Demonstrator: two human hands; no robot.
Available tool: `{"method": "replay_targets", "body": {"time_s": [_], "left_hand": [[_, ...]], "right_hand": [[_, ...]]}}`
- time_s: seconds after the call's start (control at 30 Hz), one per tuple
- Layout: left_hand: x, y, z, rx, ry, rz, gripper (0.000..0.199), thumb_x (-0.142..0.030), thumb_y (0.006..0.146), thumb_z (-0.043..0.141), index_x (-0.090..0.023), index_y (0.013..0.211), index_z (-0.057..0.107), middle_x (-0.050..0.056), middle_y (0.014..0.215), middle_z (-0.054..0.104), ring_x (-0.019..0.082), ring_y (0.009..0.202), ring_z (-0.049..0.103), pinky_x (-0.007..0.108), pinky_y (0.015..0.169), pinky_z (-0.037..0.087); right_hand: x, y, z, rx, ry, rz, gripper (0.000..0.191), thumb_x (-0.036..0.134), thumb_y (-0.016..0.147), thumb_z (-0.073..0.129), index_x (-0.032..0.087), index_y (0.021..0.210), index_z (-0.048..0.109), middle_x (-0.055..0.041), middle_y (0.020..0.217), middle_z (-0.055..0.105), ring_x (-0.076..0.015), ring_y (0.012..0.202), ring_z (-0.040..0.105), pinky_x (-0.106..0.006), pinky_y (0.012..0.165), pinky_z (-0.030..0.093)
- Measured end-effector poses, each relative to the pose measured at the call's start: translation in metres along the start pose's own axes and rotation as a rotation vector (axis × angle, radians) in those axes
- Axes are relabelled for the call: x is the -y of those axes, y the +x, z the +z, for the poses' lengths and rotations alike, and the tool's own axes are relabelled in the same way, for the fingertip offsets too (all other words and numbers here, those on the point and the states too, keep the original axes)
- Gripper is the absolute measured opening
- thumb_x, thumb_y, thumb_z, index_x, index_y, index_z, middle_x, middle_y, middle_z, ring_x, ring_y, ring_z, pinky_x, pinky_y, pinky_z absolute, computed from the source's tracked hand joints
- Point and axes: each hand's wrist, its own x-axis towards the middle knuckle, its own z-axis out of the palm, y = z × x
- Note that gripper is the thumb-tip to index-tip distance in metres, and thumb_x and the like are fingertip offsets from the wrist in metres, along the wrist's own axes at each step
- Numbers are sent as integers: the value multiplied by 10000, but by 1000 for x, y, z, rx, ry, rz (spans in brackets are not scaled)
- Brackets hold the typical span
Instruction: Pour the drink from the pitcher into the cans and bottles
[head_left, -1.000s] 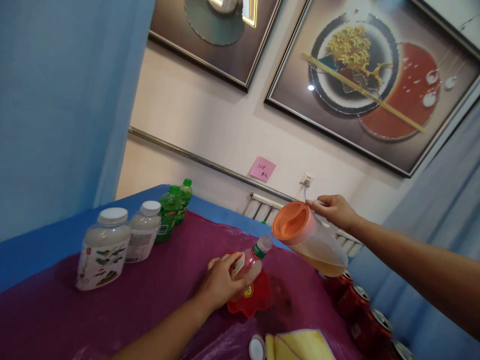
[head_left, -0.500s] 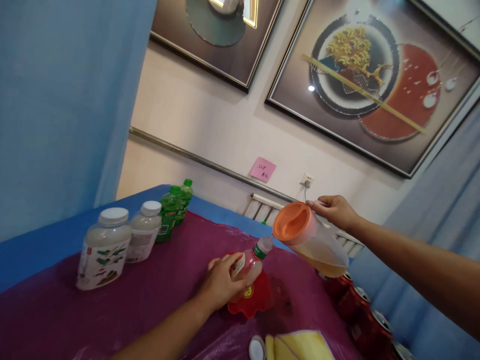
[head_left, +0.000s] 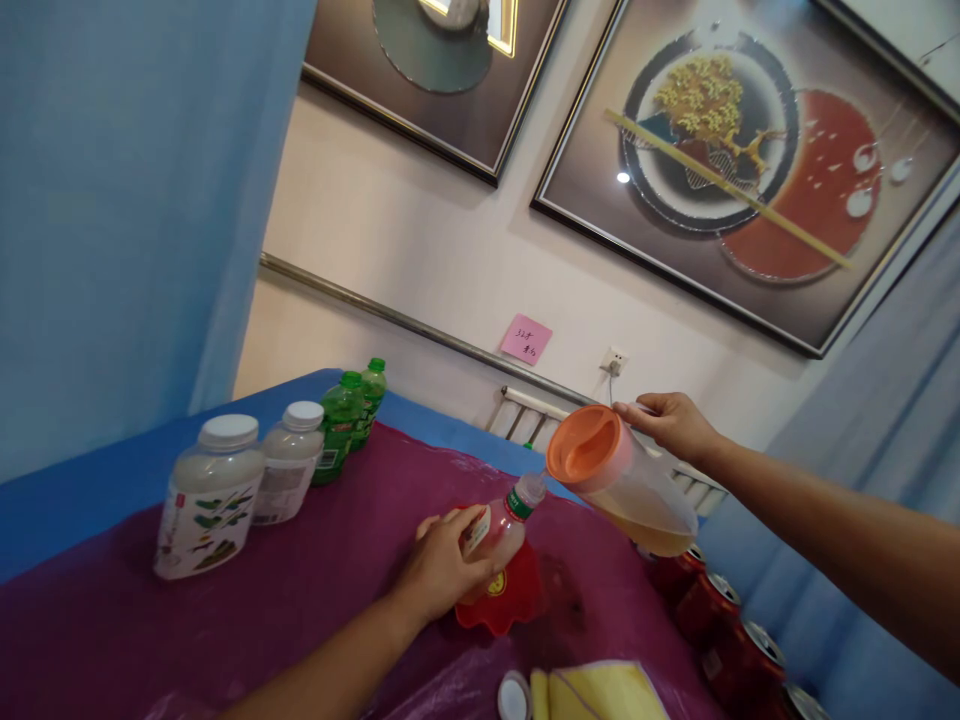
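My left hand (head_left: pixel 442 565) is wrapped round a clear plastic bottle (head_left: pixel 504 535) with a green band at its neck, tilted to the right over a red scalloped dish (head_left: pixel 501 605). In my right hand (head_left: pixel 671 425) is the handle of a translucent pitcher (head_left: pixel 637 505) with an orange lid (head_left: pixel 585 447). The pitcher is tipped left, its lid edge at the bottle's uncapped mouth. Pale yellowish liquid lies along the pitcher's lower side. Whether a stream runs between them is too small to tell.
White-capped jars (head_left: pixel 210 505) and green bottles (head_left: pixel 340 425) stand at the left on the purple cover (head_left: pixel 315 610). Red cans (head_left: pixel 739 660) line the right edge. A yellow cloth (head_left: pixel 600 692) and a white cap (head_left: pixel 514 695) lie in front. A metal rail (head_left: pixel 405 318) runs along the wall.
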Motion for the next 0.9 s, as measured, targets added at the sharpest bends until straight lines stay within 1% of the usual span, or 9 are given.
{"method": "replay_targets", "body": {"time_s": [0.1, 0.3, 0.47, 0.67, 0.8, 0.9], "left_hand": [[0, 0, -1, 1, -7, 5, 629, -469, 670, 767, -298, 1263, 648, 27, 1260, 719, 304, 1184, 629, 421, 1092, 387], [0, 0, 0, -2, 7, -3, 638, -428, 663, 777, -287, 1271, 646, 39, 1269, 715, 307, 1196, 623, 413, 1077, 399], [1, 0, 1, -11, 18, 14, 639, -439, 677, 765, -255, 1276, 640, 50, 1269, 712, 297, 1189, 627, 411, 1085, 384], [2, 0, 2, -10, 2, 14, 642, -455, 676, 776, -273, 1276, 638, 43, 1265, 715, 297, 1174, 628, 410, 1074, 383], [2, 0, 1, 4, 10, 25, 640, -449, 694, 759, -252, 1289, 629, 57, 1279, 706, 297, 1182, 622, 419, 1070, 382], [2, 0, 2, 7, 19, 18, 639, -441, 687, 765, -257, 1285, 633, 55, 1269, 710, 299, 1184, 621, 415, 1062, 391]], "right_hand": [[0, 0, 0, 2, -10, -11, 635, 754, 771, 612, 232, 548, 329, 63, 560, 208, -96, 521, 220, -265, 466, 182], [0, -1, 0, 0, -9, -5, 629, 742, 784, 609, 234, 553, 319, 65, 565, 201, -95, 521, 211, -265, 469, 170], [1, -1, -1, -9, -13, -17, 640, 758, 768, 612, 234, 547, 321, 64, 564, 201, -95, 527, 211, -265, 473, 166], [2, -1, 0, -2, -27, -18, 646, 780, 763, 597, 233, 546, 330, 64, 554, 208, -94, 519, 214, -266, 469, 171], [1, -1, 0, -5, -17, -17, 648, 775, 767, 601, 235, 548, 317, 66, 556, 203, -93, 513, 216, -264, 465, 172], [0, -1, 0, -7, -13, -16, 648, 772, 767, 606, 234, 548, 319, 68, 554, 205, -92, 513, 217, -264, 466, 172]]}}
